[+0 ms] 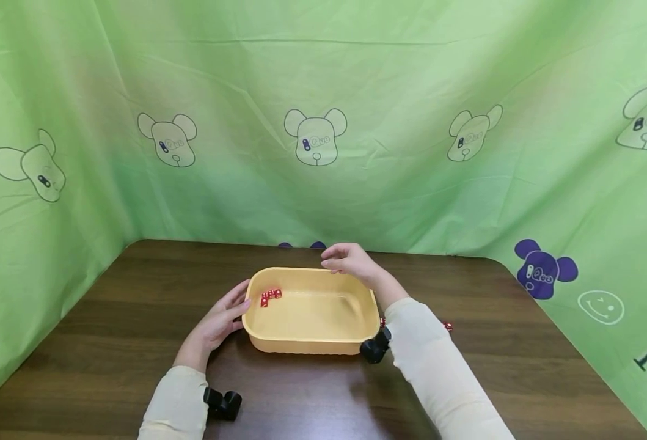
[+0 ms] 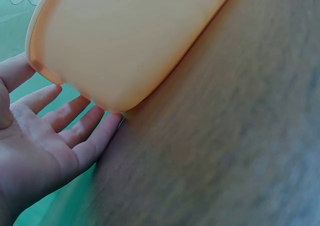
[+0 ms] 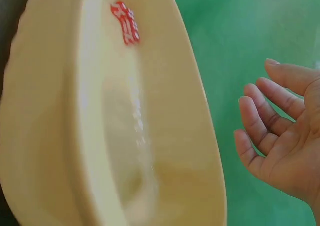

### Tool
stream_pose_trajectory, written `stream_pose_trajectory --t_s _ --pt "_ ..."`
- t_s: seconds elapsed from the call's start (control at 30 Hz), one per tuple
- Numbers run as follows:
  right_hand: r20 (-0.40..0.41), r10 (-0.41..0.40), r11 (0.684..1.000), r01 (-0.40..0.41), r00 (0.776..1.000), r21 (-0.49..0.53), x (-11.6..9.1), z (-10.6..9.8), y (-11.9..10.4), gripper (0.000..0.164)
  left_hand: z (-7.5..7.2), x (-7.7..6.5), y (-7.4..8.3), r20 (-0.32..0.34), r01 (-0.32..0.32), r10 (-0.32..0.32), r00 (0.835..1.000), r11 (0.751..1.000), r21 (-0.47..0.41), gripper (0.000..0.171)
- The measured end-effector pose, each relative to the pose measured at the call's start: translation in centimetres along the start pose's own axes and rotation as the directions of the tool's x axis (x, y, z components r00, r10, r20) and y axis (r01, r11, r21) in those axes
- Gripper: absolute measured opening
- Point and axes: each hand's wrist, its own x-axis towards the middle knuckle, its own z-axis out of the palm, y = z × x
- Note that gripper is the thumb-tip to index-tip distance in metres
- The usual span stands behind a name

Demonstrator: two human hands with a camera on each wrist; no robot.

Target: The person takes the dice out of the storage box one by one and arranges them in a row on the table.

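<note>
A shallow yellow plastic tub [image 1: 312, 340] stands on the table, with several red dice [image 1: 270, 296] clustered at its left end. My left hand [image 1: 217, 321] holds that end, thumb over the rim and fingers against the outer wall. In the left wrist view the fingertips [image 2: 102, 111] touch the tub's side near its base. My right hand [image 1: 353, 261] hovers by the far rim with loosely bent fingers. The right wrist view shows this hand [image 3: 287, 136] apart from the tub [image 3: 170, 86] and holding nothing; the dice [image 3: 126, 23] look blurred there.
More red dice [image 1: 448, 327] lie on the dark wooden table [image 1: 521, 366] to the right of the tub, partly hidden by the right sleeve [image 1: 438, 366]. Behind the table hangs a green printed cloth [image 1: 389, 201].
</note>
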Motion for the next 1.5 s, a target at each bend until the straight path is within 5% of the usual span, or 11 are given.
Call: stream_pose_trajectory --t_s 0.53,0.77,1.03,1.5 --pt "0.120 -0.033 0.999 0.033 0.992 -0.001 2.5 6.6 -0.3 0.029 0.0 0.0 0.0 -0.008 0.003 -0.003 1.000 1.000 0.013 0.053" --pt "0.133 0.045 0.999 -0.045 0.990 0.003 3.0 8.6 0.1 0.028 -0.2 0.2 -0.1 -0.009 0.011 -0.011 1.000 1.000 0.006 0.052" --pt "0.095 0.139 0.990 -0.141 0.986 0.018 3.1 9.6 1.3 0.028 0.0 0.2 0.0 0.005 0.002 -0.002 1.000 1.000 0.006 0.052" --pt "0.078 0.191 0.977 -0.197 0.979 0.086 3.3 10.0 2.7 0.029 -0.1 0.2 0.0 0.008 0.005 -0.005 1.000 1.000 0.013 0.052"
